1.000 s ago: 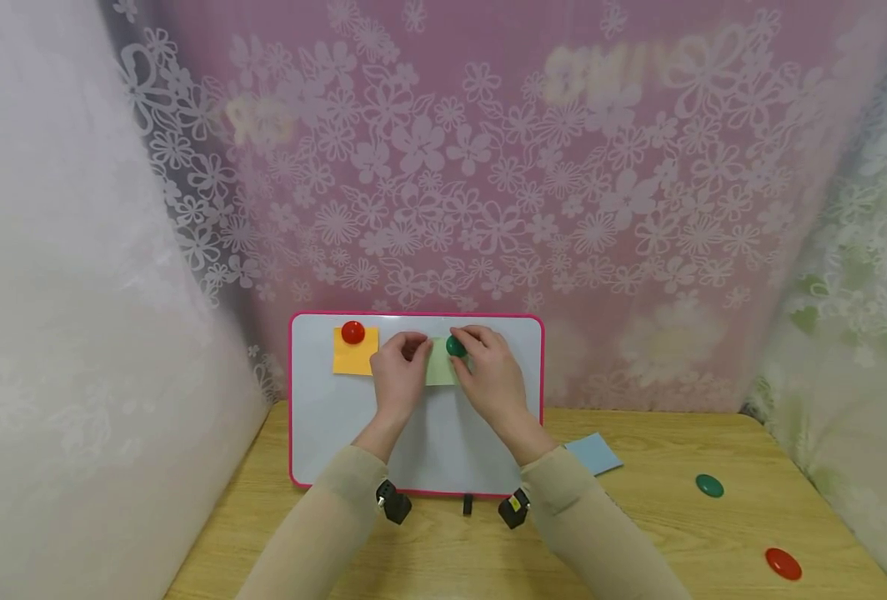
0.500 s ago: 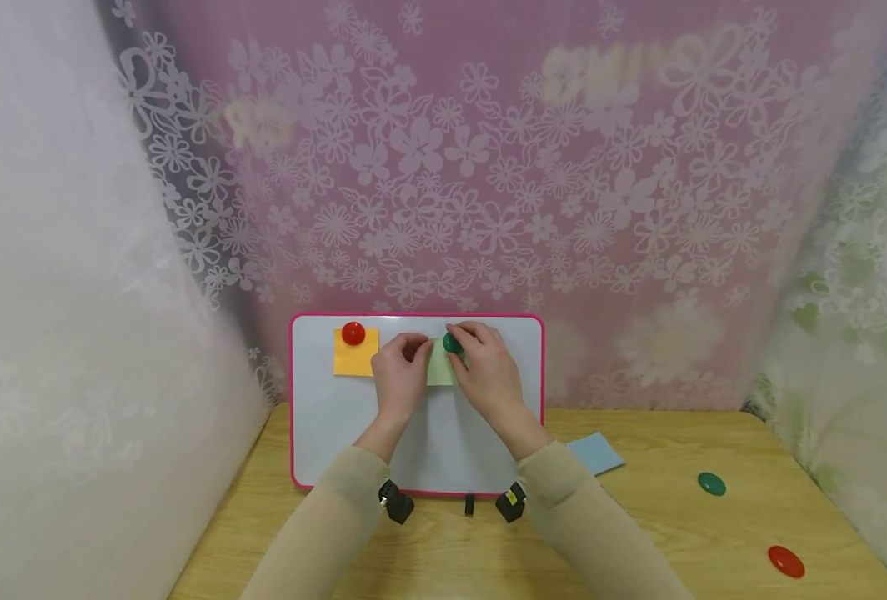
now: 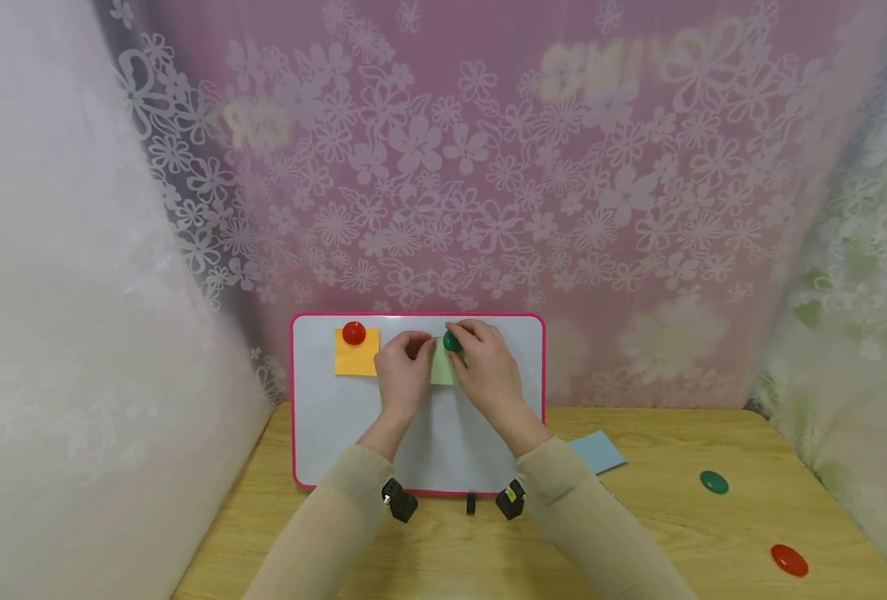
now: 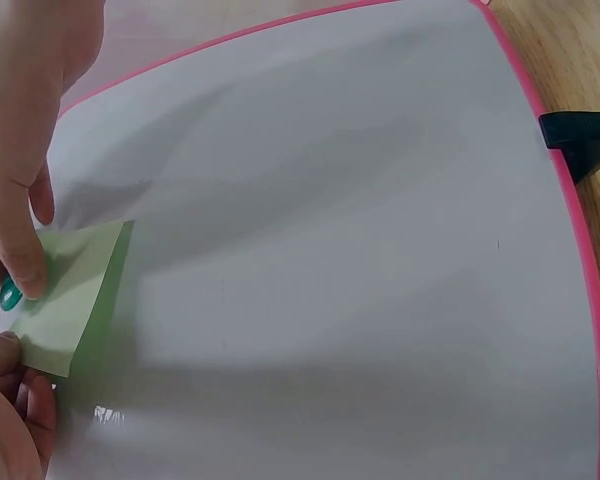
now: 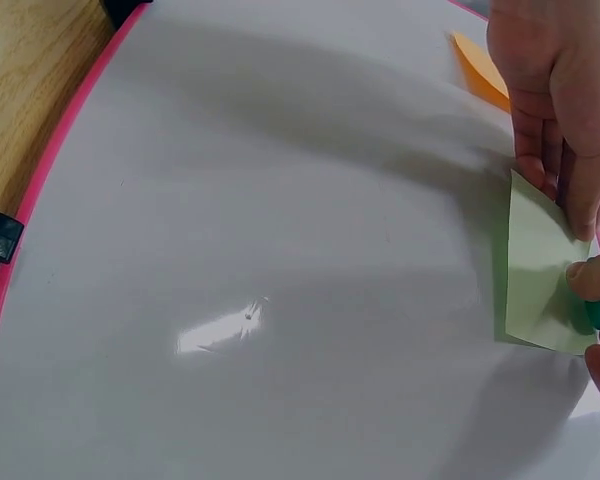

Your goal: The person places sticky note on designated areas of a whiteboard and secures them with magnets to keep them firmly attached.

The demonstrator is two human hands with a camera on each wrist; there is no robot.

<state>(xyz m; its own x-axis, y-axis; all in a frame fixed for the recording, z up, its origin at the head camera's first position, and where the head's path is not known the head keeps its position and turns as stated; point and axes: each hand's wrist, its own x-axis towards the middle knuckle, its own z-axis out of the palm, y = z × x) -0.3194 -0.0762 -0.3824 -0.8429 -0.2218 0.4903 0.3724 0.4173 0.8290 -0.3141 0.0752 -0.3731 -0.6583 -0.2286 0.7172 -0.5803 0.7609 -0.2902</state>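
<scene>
The head view shows a light green note [image 3: 443, 372] on the upper part of a pink-framed whiteboard [image 3: 338, 433], right of its centre. The left hand [image 3: 402, 375] pinches the note's upper left corner, thumb and fingers closed together; the right hand [image 3: 491, 367] grips a green magnet [image 3: 451, 342] between thumb and finger at the note's upper right. The wrist views show the note's lower edge standing off the board. The step in hand looks like fixing the note with the magnet; the next move likely calls for pressing the magnet flat while the left hand steadies the paper. Left of it, a red magnet [image 3: 353, 333] sits over an orange note [image 3: 355, 360].

The whiteboard stands towards the left edge of a wood-grain tabletop [image 3: 638, 517]. Blue paper [image 3: 598, 452] lies near the far edge, a green disc [image 3: 714, 482] nearer the right edge, and a red disc [image 3: 789, 560] towards the near right corner. Flower-patterned curtains [image 3: 488, 183] hang behind.
</scene>
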